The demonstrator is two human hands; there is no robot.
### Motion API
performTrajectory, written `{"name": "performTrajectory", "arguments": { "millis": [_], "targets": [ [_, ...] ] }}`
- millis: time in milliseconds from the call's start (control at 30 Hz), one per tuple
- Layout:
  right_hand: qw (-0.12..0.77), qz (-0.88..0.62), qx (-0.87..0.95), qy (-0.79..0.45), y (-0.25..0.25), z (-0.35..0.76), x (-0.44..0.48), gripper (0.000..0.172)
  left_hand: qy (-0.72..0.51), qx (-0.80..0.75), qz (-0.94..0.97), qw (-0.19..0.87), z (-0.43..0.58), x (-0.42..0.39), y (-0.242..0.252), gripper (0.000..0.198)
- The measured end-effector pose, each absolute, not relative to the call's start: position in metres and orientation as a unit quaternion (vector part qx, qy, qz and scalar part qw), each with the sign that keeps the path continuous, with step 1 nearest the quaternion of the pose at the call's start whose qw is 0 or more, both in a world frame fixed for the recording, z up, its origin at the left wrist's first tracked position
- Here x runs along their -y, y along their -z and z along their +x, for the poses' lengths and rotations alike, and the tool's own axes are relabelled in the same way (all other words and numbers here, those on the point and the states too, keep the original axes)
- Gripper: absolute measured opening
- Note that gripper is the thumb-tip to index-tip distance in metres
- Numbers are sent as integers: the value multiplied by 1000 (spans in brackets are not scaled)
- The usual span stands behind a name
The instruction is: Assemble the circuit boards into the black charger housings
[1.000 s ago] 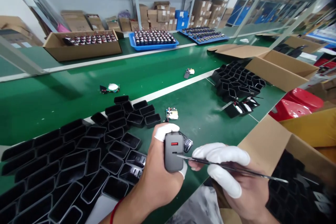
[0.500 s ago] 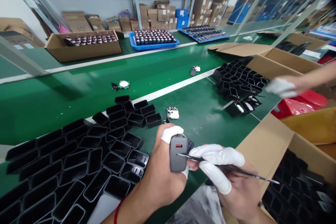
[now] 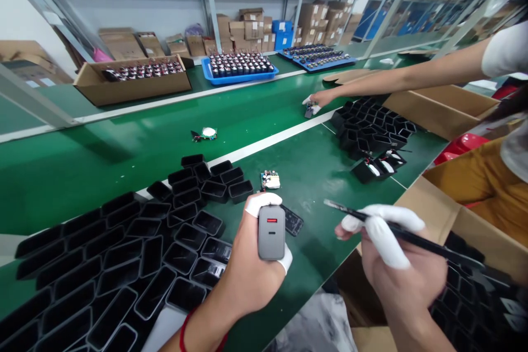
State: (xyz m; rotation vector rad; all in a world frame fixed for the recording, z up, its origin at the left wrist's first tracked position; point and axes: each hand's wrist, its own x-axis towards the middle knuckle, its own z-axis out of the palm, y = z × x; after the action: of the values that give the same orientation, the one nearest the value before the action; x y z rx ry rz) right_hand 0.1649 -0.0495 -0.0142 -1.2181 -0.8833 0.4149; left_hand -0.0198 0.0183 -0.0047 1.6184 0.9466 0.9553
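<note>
My left hand (image 3: 247, 272), with white finger cots, is closed around a dark grey USB charger (image 3: 271, 246). Its end face points at me and shows a red USB port above a small dark slot. My right hand (image 3: 398, 264), also in finger cots, pinches black tweezers (image 3: 343, 208), their tip apart from the charger and pointing left. A flat black piece (image 3: 293, 221) lies on the bench just behind the charger. Beyond it sits a small circuit board (image 3: 270, 180). Many black charger cases (image 3: 180, 258) stand open-side up left of my left hand.
A co-worker's hand (image 3: 317, 100) grips a small part on the green belt (image 3: 165, 137). Another circuit board (image 3: 206, 133) lies there. More black cases (image 3: 371, 126) stand at right. An open carton (image 3: 437, 212) borders my right arm; trays (image 3: 241, 74) line the back.
The tweezers' tip has left the charger's face as my right hand moved right. The co-worker's hand has reached left over the belt to the small part. The belt's left board has shifted right.
</note>
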Motion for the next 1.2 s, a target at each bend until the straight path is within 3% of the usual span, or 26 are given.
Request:
{"name": "performTrajectory", "arguments": {
  "millis": [167,333,433,600,667,767,833,900,967,1067,1200],
  "targets": [
    [460,-745,477,-72,81,219,27,20,-408,-394,594,570,-15,-13,-1,49],
    [385,-766,510,-75,98,237,14,29,-428,-402,354,728,-10,-22,-1,44],
    [432,-744,499,-107,69,212,26,40,-462,-386,264,754,-9,-27,4,47],
    [582,-446,395,-554,32,138,38,46,-467,-367,277,755,-6,-25,2,56],
    [625,-387,345,-584,31,118,31,48,-439,-382,313,750,-7,-23,-1,61],
    [661,-413,311,-545,38,108,19,37,-377,-372,396,750,-14,-22,-1,56],
    [670,-434,307,-518,41,111,14,32,-330,-330,459,756,-20,-23,4,64],
    [676,-449,321,-489,43,114,13,31,-296,-320,540,720,-23,-23,10,78],
    [674,-461,364,-449,42,117,13,29,-310,-370,634,605,-22,-22,15,83],
    [664,-474,445,-370,39,118,12,24,-337,-411,753,389,-17,-20,16,73],
    [663,-472,533,-231,32,122,13,24,-342,-366,824,267,-13,-19,13,66]
  ]
}}
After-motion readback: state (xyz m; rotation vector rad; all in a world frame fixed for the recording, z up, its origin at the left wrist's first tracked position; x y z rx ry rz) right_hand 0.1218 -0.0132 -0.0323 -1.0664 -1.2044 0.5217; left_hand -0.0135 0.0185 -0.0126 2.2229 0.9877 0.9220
